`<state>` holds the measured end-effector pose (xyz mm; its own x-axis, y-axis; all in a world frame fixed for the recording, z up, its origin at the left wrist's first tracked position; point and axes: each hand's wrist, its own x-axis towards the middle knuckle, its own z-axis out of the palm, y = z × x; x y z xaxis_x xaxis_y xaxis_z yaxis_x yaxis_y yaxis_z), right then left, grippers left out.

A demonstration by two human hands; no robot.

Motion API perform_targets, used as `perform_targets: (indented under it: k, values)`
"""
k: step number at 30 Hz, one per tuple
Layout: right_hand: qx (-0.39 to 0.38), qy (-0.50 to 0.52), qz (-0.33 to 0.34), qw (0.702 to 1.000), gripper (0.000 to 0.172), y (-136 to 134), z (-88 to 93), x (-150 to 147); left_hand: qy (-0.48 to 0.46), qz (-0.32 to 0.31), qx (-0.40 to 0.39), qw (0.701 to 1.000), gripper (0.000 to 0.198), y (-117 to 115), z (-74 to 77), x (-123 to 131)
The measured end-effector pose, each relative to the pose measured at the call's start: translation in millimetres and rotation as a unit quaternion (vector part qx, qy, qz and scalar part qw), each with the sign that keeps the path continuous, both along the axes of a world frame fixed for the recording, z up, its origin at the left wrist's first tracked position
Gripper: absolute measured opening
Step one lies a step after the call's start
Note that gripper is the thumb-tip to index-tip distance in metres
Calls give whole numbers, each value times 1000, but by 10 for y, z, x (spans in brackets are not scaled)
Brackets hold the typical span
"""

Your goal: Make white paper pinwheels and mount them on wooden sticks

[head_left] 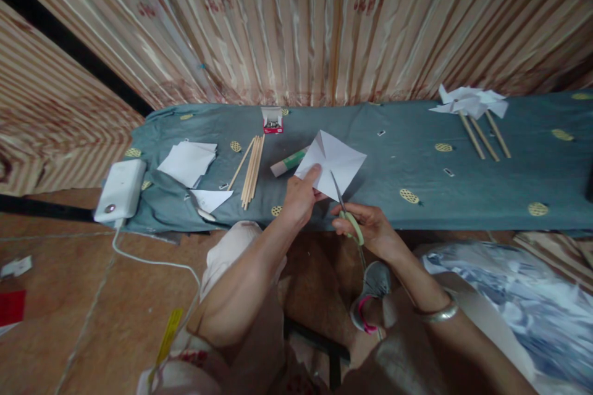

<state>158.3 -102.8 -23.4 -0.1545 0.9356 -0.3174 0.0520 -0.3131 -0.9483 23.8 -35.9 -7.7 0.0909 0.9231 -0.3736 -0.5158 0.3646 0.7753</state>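
My left hand (pixel 301 196) pinches a square sheet of white paper (pixel 340 157) by its left side, thumb on top. Faint creases run across the sheet. In my right hand (pixel 368 228) is a pair of scissors (pixel 353 225) with pale green handles. Their blades reach over the paper's lower edge toward its middle. Just behind my left hand, partly covered by the sheet, lies a green and white glue stick (pixel 288 162). Left of it rests a bundle of wooden sticks (pixel 252 174).
A small open red-and-white box (pixel 272 121) holds metal bits. Stacked white paper (pixel 188 162), a folded piece (pixel 213 200) and a cabled white power bank (pixel 121 190) are on the left. Paper pinwheels on sticks (pixel 472 102) lie at the right of the green cloth (pixel 417 160).
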Motion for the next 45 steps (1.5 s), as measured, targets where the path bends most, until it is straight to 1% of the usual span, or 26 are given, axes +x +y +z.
perform_targets:
  k: [6,12,23,34,39,45]
  values:
    - [-9,6,-10,1000,42,7,4,-7,-1,0,-2,1000,23,-12,-1,13]
    - [-12,10,-21,1000,42,13,5,-13,-8,2,5,1000,19,-9,-10,7]
    - [-11,21,-28,999,41,16,-17,-29,-7,2,-7,1000,29,-5,-12,0]
    - [-12,15,-34,999,41,13,-40,-37,7,-1,5,1000,35,3,-36,-6]
    - [-9,3,-9,1000,41,2,-37,-27,8,1,10,1000,29,13,-36,-36]
    - [-12,-13,47,999,42,-46,-4,59,2,22,17,1000,20,52,3,-109]
